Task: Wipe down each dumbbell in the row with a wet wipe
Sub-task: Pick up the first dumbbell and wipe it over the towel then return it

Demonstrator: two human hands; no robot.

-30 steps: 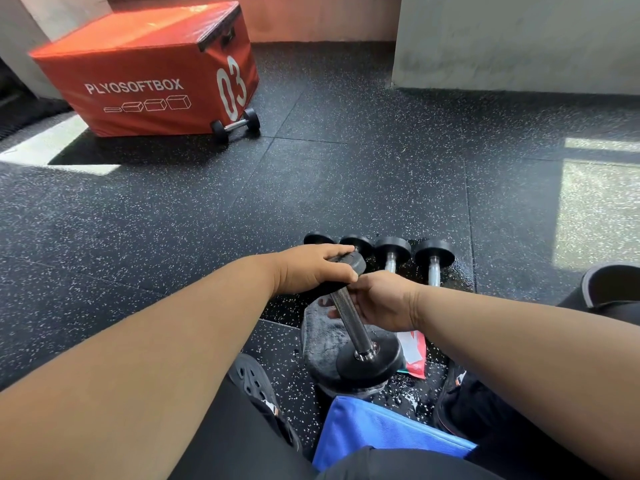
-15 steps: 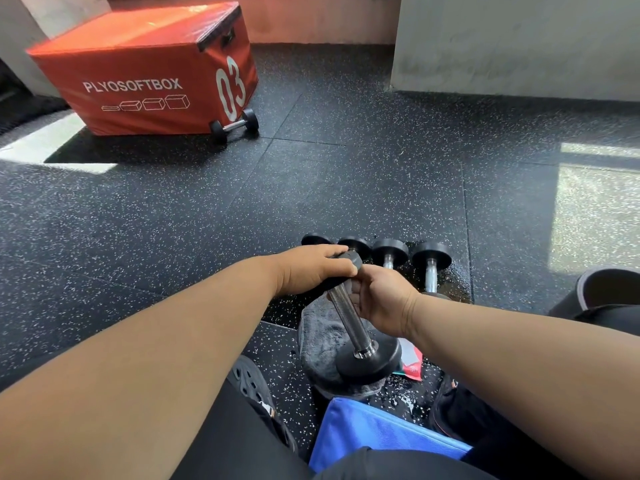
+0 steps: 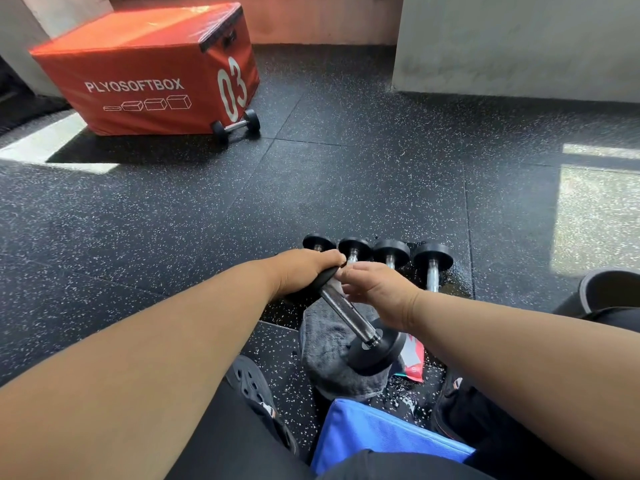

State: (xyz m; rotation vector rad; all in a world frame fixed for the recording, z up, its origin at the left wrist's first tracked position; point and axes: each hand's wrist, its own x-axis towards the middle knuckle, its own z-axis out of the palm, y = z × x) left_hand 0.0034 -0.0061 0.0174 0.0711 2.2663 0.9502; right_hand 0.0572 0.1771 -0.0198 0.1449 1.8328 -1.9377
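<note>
A small black dumbbell (image 3: 349, 318) with a chrome handle stands tilted, its lower head resting on a grey towel (image 3: 325, 355). My left hand (image 3: 306, 273) grips its upper head. My right hand (image 3: 375, 289) presses a white wet wipe (image 3: 335, 285) against the top of the handle, just under that head. Behind my hands, a row of several black dumbbells (image 3: 391, 254) lies side by side on the floor; their near ends are hidden by my hands.
A red and white wipe packet (image 3: 414, 358) lies right of the towel. A blue cloth (image 3: 374, 434) covers my lap. An orange plyo box (image 3: 145, 67) with another dumbbell (image 3: 236, 125) beside it stands far left. A grey wall block (image 3: 512, 43) rises at the back right.
My right hand has slid up the chrome handle from its middle to the top end, near my left hand. The dumbbell stays tilted on the towel.
</note>
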